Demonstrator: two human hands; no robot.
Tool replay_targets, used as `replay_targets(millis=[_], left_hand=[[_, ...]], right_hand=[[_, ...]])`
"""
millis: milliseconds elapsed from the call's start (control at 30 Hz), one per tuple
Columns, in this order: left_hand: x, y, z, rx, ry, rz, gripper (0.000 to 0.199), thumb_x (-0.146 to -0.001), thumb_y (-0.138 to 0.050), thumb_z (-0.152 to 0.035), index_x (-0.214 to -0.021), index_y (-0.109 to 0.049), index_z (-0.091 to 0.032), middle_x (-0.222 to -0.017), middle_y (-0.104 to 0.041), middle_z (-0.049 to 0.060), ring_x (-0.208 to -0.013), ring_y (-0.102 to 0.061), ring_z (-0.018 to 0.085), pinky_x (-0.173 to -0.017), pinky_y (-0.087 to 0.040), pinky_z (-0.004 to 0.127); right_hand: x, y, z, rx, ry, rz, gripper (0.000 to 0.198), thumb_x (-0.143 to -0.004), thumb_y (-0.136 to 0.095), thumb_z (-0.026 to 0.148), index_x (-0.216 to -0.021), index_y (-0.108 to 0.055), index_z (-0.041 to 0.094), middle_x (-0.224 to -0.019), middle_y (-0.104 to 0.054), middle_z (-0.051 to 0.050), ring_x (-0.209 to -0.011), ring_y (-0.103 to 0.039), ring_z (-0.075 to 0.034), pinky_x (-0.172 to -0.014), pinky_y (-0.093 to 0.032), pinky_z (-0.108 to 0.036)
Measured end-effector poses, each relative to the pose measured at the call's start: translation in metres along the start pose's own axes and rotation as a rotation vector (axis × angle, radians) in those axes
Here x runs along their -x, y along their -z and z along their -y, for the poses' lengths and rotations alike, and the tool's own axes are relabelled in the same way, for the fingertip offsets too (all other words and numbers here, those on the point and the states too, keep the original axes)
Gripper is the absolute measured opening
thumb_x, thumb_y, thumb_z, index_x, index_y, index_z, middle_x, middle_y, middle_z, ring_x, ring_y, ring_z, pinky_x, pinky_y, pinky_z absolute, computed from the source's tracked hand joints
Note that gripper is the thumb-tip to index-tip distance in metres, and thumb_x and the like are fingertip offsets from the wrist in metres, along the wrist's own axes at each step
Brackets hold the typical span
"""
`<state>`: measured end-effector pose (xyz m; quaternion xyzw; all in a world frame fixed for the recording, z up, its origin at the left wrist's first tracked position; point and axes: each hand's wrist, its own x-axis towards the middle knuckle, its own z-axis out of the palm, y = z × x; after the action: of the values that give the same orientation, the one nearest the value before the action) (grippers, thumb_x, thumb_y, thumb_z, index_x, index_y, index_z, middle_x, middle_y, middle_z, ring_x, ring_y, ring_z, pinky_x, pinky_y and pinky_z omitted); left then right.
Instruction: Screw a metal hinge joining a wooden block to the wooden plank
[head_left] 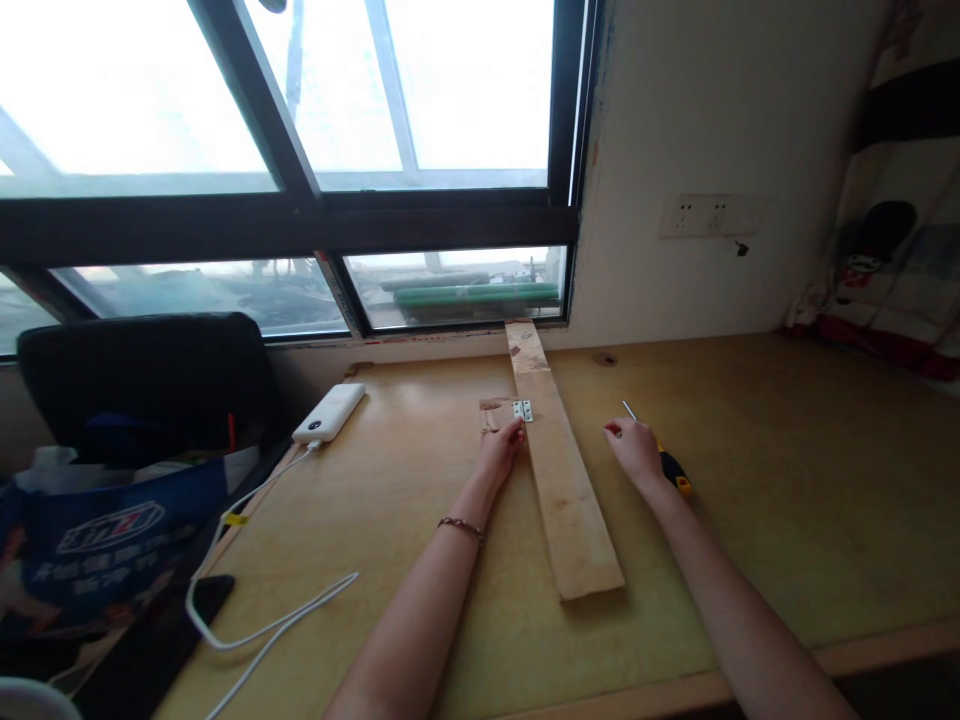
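A long wooden plank (570, 500) lies on the table, its far end by the window. Against its left edge sits a small wood piece (495, 408). A silver metal hinge (523, 411) with several holes spans the joint between the two. My left hand (504, 445) is closed, fingertips pinching the near edge of the hinge, over the small wood piece. To the right of the plank, my right hand (636, 450) is raised with its fingers pinched together; whatever they hold is too small to make out. Just behind that hand lies a yellow and black screwdriver (675, 474), partly covered.
A white power bank (330, 413) with a white cable (277, 628) rests on the table's left side. Left of the table are a black chair (150, 365) and a blue bag (112, 540). The window and a wall with a socket panel (709, 216) stand behind.
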<state>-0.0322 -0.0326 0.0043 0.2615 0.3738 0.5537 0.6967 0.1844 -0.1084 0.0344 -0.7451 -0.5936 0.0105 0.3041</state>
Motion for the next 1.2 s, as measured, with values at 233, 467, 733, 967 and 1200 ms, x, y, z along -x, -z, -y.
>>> replay_targets(millis=[233,467,733,967,1200], left_hand=[[-0.001,0.002,0.000,0.022,0.025,0.046,0.016,-0.061,-0.069,-0.012,-0.074,-0.061,-0.010,-0.066,-0.061,0.001,-0.049,-0.052,0.004,-0.048,-0.043,0.014],[0.003,0.000,-0.002,0.003,0.028,0.039,0.015,-0.061,-0.069,-0.013,-0.074,-0.061,-0.012,-0.065,-0.061,0.000,-0.049,-0.051,0.005,-0.050,-0.042,0.016],[0.002,0.002,0.001,0.010,0.028,0.046,0.014,-0.059,-0.071,-0.015,-0.070,-0.062,-0.013,-0.064,-0.060,0.000,-0.050,-0.051,0.005,-0.051,-0.042,0.015],[0.003,0.000,-0.002,0.013,0.035,0.018,0.015,-0.060,-0.069,-0.013,-0.071,-0.060,-0.013,-0.064,-0.060,0.000,-0.049,-0.050,0.005,-0.049,-0.042,0.015],[0.002,0.000,0.000,0.038,0.048,0.021,0.017,-0.058,-0.070,-0.012,-0.071,-0.060,-0.012,-0.062,-0.060,0.000,-0.048,-0.050,0.005,-0.048,-0.041,0.016]], right_hand=[[0.001,-0.006,-0.010,0.299,-0.145,0.113,0.017,-0.075,-0.054,0.032,-0.073,-0.066,0.020,-0.082,-0.066,-0.007,-0.074,-0.061,-0.018,-0.054,-0.036,-0.024],[0.002,-0.011,-0.014,0.298,-0.161,0.153,0.020,-0.074,-0.053,0.037,-0.071,-0.065,0.021,-0.079,-0.066,-0.006,-0.072,-0.060,-0.019,-0.051,-0.033,-0.025],[0.003,-0.020,-0.014,0.304,-0.155,0.116,0.024,-0.075,-0.049,0.036,-0.068,-0.066,0.019,-0.077,-0.066,-0.008,-0.072,-0.060,-0.021,-0.052,-0.033,-0.026],[-0.004,-0.021,-0.012,-0.221,-0.193,-0.023,0.030,-0.073,-0.052,0.042,-0.068,-0.064,0.016,-0.068,-0.066,-0.008,-0.061,-0.058,-0.018,-0.052,-0.036,-0.026],[-0.028,-0.026,0.041,-1.043,-0.252,0.173,0.035,-0.057,-0.070,0.038,-0.080,-0.064,0.011,-0.069,-0.067,-0.007,-0.054,-0.055,-0.011,-0.048,-0.042,-0.021]])
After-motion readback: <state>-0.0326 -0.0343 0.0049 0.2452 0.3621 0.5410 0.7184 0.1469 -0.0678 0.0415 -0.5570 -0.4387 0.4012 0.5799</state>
